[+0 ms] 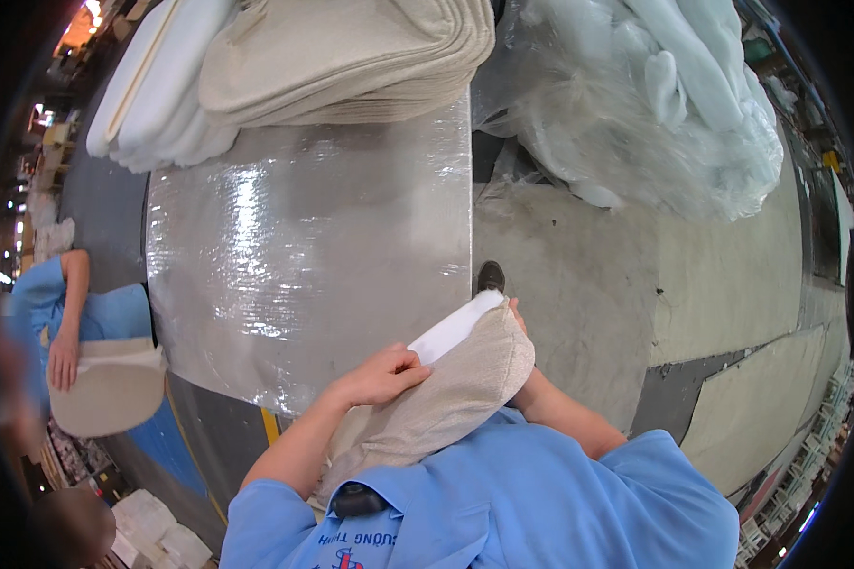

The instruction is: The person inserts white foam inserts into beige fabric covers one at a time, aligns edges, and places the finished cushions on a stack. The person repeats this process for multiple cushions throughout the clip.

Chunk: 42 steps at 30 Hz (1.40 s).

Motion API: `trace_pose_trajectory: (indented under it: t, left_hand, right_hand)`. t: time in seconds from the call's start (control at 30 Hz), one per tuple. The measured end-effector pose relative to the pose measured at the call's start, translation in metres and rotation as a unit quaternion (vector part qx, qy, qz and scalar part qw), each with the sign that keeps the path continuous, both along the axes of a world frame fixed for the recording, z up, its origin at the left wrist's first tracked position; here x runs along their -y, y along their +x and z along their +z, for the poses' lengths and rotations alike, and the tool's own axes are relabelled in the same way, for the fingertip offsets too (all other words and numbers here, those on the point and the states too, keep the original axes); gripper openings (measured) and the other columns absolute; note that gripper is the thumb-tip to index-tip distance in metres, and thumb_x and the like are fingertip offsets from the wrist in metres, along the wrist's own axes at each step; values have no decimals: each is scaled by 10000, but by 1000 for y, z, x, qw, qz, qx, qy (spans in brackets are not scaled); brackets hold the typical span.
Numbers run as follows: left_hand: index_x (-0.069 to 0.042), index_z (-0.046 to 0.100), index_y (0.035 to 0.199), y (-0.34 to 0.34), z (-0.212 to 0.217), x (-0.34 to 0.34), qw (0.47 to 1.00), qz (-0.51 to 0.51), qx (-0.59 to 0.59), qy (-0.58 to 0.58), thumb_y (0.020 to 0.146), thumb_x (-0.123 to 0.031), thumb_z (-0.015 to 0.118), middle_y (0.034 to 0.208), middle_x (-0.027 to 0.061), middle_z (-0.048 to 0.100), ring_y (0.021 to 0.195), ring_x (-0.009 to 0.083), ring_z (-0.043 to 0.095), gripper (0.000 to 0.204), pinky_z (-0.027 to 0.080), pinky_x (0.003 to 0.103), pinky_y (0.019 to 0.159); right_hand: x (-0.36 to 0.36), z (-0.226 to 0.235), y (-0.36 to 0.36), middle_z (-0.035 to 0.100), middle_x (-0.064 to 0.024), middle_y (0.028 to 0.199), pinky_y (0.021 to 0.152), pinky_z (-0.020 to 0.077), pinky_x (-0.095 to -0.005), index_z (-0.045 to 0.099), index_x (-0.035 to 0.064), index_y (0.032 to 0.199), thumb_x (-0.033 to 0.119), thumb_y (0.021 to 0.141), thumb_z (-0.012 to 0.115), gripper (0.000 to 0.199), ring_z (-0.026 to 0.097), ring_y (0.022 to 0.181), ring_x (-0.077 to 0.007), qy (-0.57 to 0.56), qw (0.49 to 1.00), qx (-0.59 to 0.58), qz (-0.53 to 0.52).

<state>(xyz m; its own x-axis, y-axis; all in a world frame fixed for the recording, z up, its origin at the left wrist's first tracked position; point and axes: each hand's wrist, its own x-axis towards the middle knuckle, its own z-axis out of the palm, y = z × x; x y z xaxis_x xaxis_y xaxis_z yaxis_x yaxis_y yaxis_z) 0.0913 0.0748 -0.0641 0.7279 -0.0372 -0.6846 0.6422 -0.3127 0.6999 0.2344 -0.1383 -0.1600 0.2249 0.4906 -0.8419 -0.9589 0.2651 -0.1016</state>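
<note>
Close to my chest I hold a beige fabric cushion cover [460, 387], tilted, with white padding [455, 327] showing along its open edge. My left hand [385, 374] pinches that edge near the middle, thumb and fingers closed on the fabric. At the far end of the cover, my right hand [519, 321] grips the corner from the outer side; most of it is hidden behind the fabric, with only fingertips showing.
A plastic-wrapped table [294, 256] stands ahead, bearing stacked beige covers [351, 62] and white padding pieces [166, 81]. A large clear plastic bag of white padding [655, 104] lies at the far right. At left, a co-worker [109, 313] holds a similar beige cover [109, 389].
</note>
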Motion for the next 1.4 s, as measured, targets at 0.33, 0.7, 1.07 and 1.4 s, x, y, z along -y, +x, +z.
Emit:
trace_pose_trajectory:
  t: [0.33,0.7,1.07,1.4]
  left_hand:
    - [-69,680,999,-42,12,0,990,107,-87,-22,1059,-290,640,817,-12,623,759,97,541,233,471,306,682]
    - [-35,683,1078,-62,-50,-9,941,268,-30,202,1063,-247,603,888,77,694,864,158,626,227,508,333,805]
    - [1,720,1155,32,-45,20,978,185,64,73,1071,-360,615,990,61,766,937,181,681,386,536,383,857]
    - [25,689,1149,39,-51,25,977,162,51,126,1096,-293,571,1010,197,762,933,285,716,343,523,405,852]
  right_hand:
    - [14,7,-5,672,-103,1134,951,563,-533,628,148,1251,757,1037,434,674,664,1053,-336,19,999,-4,41]
    - [-3,26,-3,666,-127,1235,1020,546,-556,610,140,1309,730,1048,438,667,659,1157,-364,24,988,127,89]
    - [0,1,5,687,-153,1229,1055,536,-539,633,104,1295,711,1062,423,684,664,1163,-370,93,995,-26,-16]
    - [-11,-39,-35,716,-97,1117,943,591,-459,663,93,1240,659,1065,485,619,696,1023,-285,-52,991,2,-126]
